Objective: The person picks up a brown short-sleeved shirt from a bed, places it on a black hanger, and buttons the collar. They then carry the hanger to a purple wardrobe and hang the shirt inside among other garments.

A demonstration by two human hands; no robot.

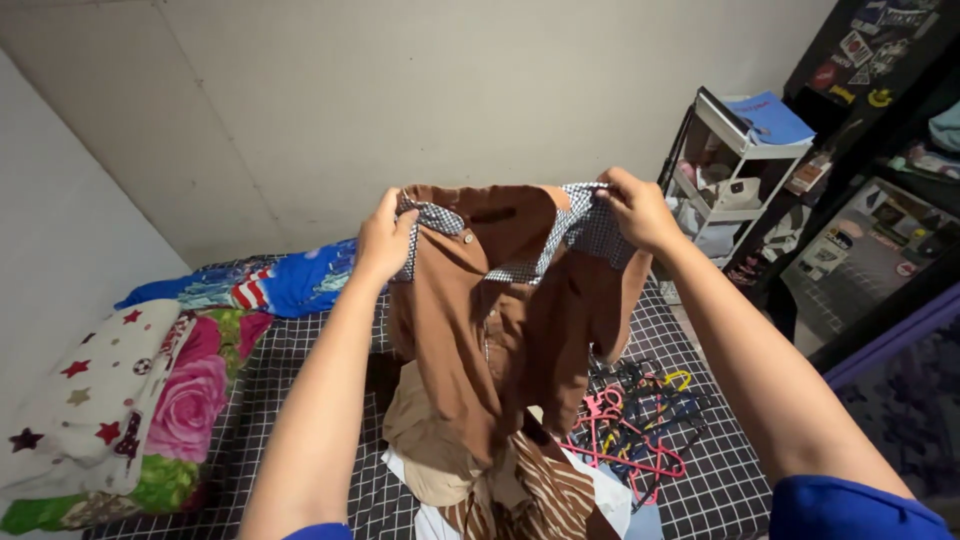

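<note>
Between both sets of pinching fingers hangs a brown shirt (500,330), left hand (385,240) and right hand (635,212) gripping its checked-lined shoulders; below them, clothes pile (510,485); hangers (630,420) below right fingers.

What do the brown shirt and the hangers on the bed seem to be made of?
Brown shirt: soft matte woven cloth, probably cotton; it drapes in limp folds, with checked fabric at the collar. Hangers: probably plastic; thin, rigid, brightly coloured, slightly glossy.

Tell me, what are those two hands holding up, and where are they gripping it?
A brown shirt with checkered trim. The left hand pinches one end of the checkered collar, the right hand the other, so it hangs above the bed.
</note>
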